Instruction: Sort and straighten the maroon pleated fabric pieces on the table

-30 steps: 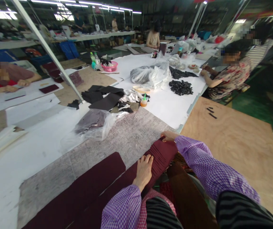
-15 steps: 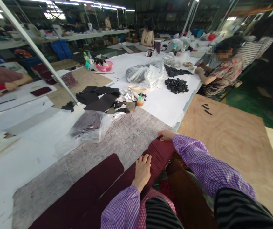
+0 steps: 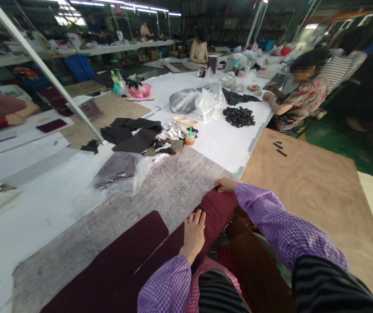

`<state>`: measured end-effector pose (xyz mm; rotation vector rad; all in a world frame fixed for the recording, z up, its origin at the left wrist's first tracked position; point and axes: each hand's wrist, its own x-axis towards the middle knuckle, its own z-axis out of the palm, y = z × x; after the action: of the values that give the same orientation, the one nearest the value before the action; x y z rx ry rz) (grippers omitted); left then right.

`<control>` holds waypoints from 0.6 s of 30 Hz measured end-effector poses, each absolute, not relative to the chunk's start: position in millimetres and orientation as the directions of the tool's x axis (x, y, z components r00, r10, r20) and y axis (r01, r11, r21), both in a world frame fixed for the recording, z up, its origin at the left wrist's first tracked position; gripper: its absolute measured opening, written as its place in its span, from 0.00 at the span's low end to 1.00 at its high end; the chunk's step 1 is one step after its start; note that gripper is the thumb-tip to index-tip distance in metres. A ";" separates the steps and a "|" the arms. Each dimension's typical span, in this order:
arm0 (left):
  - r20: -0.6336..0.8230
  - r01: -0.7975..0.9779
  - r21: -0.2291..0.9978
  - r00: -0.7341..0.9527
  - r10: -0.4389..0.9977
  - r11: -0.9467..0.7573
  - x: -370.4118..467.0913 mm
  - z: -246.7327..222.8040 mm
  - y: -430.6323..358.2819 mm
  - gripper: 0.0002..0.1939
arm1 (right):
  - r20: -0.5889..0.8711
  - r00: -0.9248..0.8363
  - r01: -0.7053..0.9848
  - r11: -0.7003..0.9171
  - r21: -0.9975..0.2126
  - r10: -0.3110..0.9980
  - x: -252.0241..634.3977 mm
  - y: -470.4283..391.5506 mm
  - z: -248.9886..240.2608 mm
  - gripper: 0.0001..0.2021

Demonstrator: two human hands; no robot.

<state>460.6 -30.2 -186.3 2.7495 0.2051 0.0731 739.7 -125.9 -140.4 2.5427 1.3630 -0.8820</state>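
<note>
Fanned, overlapping maroon fabric-like pieces lie along the front edge of the table, their ends stepped like stairs. On top of them rests my left hand, palm down with the fingers stretched out. My right hand grips the far end of the pieces, thumb on top; its other fingers are partly hidden. Left of the fan, a second long maroon strip with cut corners lies flat on the grey marked board. Whether these are leather or cloth I cannot tell.
A plywood board with small black strips adjoins at right. Beyond are a clear plastic bag, black scraps, a small glue bottle and black cut bits. A metal pole rises at left. Co-workers sit around.
The view has shifted very slightly. Both hands keep their places on the maroon pieces.
</note>
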 end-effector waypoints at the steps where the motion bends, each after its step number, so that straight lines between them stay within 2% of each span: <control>1: 0.027 0.141 0.370 0.986 0.162 -0.918 460.1 -187.3 -30.8 0.25 | -0.550 0.416 0.800 -0.579 -0.158 0.724 740.2 -125.9 -141.2 0.13; 13: 0.077 0.067 0.321 0.992 0.097 -0.945 458.3 -189.7 -29.0 0.27 | -0.526 0.396 0.820 -0.547 -0.166 0.753 736.8 -127.8 -140.3 0.12; 18: 0.083 0.106 0.338 0.986 0.142 -0.935 457.4 -194.9 -30.3 0.27 | -0.439 0.472 0.804 -0.578 -0.142 0.765 730.0 -129.7 -143.9 0.13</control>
<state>457.4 -30.3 -194.9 2.7924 0.1792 0.1505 730.0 -129.7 -143.9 2.6221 1.4006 -0.7153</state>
